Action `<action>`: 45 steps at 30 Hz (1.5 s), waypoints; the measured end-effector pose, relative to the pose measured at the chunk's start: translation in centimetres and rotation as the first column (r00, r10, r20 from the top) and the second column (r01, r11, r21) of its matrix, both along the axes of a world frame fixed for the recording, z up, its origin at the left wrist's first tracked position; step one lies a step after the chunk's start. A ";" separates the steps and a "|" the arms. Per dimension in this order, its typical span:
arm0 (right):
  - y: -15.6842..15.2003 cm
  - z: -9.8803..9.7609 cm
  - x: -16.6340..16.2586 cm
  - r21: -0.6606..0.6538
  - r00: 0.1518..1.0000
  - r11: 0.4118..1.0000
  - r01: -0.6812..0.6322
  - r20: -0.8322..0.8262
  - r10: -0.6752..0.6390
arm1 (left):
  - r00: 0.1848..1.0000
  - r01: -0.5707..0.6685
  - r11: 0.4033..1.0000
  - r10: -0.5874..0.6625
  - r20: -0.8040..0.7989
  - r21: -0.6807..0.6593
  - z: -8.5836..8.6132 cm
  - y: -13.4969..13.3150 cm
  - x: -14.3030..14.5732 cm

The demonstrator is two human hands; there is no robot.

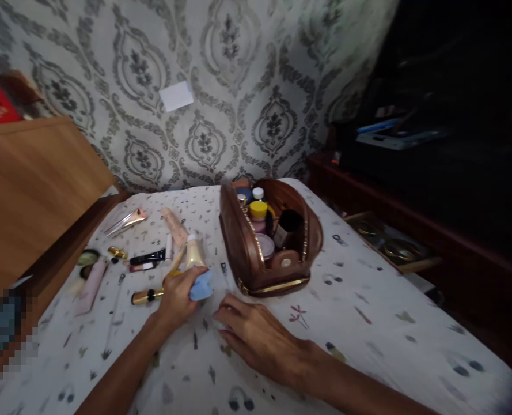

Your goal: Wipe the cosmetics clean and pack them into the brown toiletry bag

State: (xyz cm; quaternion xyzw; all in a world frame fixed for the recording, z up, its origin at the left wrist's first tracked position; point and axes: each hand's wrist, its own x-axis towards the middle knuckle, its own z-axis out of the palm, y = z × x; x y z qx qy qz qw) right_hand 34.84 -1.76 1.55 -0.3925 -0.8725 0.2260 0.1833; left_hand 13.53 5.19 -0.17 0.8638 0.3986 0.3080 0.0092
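My left hand (pixel 179 297) is closed around a small light blue thing (pixel 201 286), whose kind I cannot make out. Beside that hand lie a gold and black tube (pixel 143 296) and a cream-coloured squeeze tube (pixel 194 252) with a white cap. My right hand (pixel 256 334) hovers over or rests on the cloth, fingers loosely bent and apart, with nothing seen in it. Just beyond it stands a brown makeup bag (pixel 234 248), unzipped. Inside the bag are a yellow-lidded jar (pixel 258 210), a round pale container (pixel 264 246) and a white-capped bottle (pixel 258 194).
Left on the patterned cloth (pixel 173 374) lie a pink tube (pixel 92 286), a black tube (pixel 148 257), a rose-gold capped tube (pixel 126 222) and other cosmetics. A wooden panel (pixel 44 178) borders the left. At right, a drawer (pixel 394 248) sits below a dark cabinet edge.
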 end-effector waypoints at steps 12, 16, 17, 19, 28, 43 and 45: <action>1.7 -2.2 -4.6 -0.244 0.921 0.958 0.147 -0.318 -0.223 | 0.978 0.066 0.989 -0.038 0.204 -0.132 0.2 -0.9 -0.8; 1.5 -2.4 -6.3 -0.385 0.862 0.911 0.145 -0.403 -0.307 | 0.929 -0.043 0.996 0.069 0.363 -0.081 2.7 0.3 -3.5; 1.4 -2.5 -6.6 -0.402 0.848 0.904 0.142 -0.422 -0.321 | 0.902 -0.116 0.990 0.136 0.410 -0.074 3.2 0.9 -4.6; 1.2 -3.0 -7.2 -0.411 0.826 0.901 0.138 -0.454 -0.334 | 0.788 -0.274 0.956 0.283 0.547 -0.100 3.9 2.2 -7.2; 0.9 -5.2 -7.5 -0.517 0.737 0.847 0.126 -0.523 -0.428 | 0.525 -0.560 0.798 0.550 0.650 -0.223 -0.9 7.2 -17.0; 1.0 -5.0 -7.4 -0.419 0.776 0.898 0.133 -0.519 -0.358 | 0.825 -0.516 0.825 0.551 0.125 -0.229 -4.2 7.7 -17.1; 1.0 -5.1 -7.4 -0.408 0.777 0.904 0.131 -0.524 -0.349 | 0.824 -0.522 0.825 0.553 0.122 -0.217 -4.0 7.6 -17.0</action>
